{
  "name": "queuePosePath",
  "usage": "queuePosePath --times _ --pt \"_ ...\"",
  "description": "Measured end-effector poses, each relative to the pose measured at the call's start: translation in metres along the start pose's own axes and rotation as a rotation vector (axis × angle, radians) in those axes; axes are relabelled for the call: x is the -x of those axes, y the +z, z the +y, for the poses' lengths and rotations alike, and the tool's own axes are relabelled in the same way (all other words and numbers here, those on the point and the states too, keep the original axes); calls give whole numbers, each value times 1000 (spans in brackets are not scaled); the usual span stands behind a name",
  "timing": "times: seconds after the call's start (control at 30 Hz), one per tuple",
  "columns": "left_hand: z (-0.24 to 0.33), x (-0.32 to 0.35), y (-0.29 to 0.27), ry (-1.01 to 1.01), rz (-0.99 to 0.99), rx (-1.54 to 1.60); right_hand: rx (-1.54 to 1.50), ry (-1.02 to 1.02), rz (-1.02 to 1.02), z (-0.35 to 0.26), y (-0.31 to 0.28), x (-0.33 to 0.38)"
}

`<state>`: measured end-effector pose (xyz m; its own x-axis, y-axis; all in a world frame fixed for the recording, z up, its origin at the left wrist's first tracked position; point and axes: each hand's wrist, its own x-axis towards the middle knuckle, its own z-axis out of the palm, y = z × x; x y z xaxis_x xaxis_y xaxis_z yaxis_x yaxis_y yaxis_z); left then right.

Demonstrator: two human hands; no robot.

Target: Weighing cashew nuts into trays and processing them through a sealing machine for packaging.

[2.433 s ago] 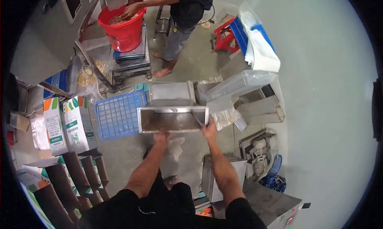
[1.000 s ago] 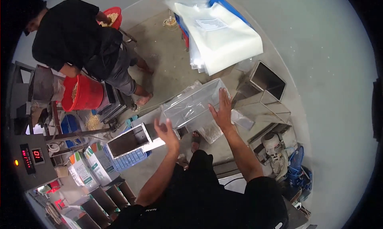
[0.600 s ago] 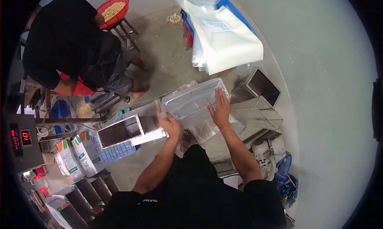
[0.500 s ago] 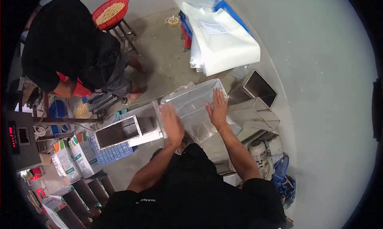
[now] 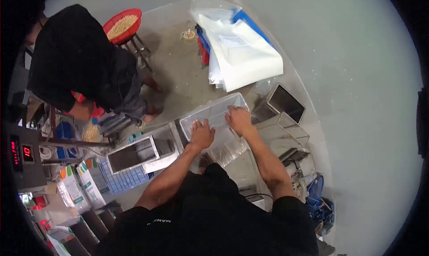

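Since half a second ago the left hand [image 5: 202,134] has slid a little down and toward the near rim of the clear plastic bin [image 5: 214,114], while the right hand [image 5: 240,120] has stayed on its far side. Both hands lie flat, fingers spread, pressing on the bin and on the clear plastic bags [image 5: 228,149] spilling from it toward the person; neither is closed around anything. The bin sits on the counter [image 5: 243,169] just in front of the person, between a steel tray [image 5: 134,154] on the left and open steel boxes [image 5: 281,105] on the right. Behind it lies a stack of large white bags [image 5: 241,55]. A co-worker in black [image 5: 80,73] bends over near a red basin of grain [image 5: 123,26], well apart. Judging from the flat palms, the bags want an even press from both sides at once, so the slippery film neither bunches nor slides out over the rim; keeping the wrists low should steady the light bin.
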<state>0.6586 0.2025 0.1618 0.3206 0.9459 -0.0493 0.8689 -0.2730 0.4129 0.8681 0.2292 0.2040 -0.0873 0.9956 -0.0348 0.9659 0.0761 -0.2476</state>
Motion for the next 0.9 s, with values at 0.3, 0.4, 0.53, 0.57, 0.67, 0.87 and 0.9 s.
queuePosePath --times 0.3,0.4,0.53,0.57,0.67,0.87,0.9 --pt "-71 -50 -47 30 -45 125 48 -600 -251 -37 -16 -6" --pt "-61 -49 -83 189 -69 -9 81 -611 -62 -60 -58 -12" --pt "39 30 -206 700 575 426 11 -481 -178 -74 -152 -44" --pt "53 66 -230 852 487 634 -158 -570 24 -95 -192 -42" --pt "46 149 -233 876 -49 1009 -59 -667 238 -195 -337 -18" --pt "-130 122 -102 27 -224 1438 -60 -541 333 -372 -534 123" --pt "-151 119 -134 23 -246 1418 5 -433 553 -361 -548 163"
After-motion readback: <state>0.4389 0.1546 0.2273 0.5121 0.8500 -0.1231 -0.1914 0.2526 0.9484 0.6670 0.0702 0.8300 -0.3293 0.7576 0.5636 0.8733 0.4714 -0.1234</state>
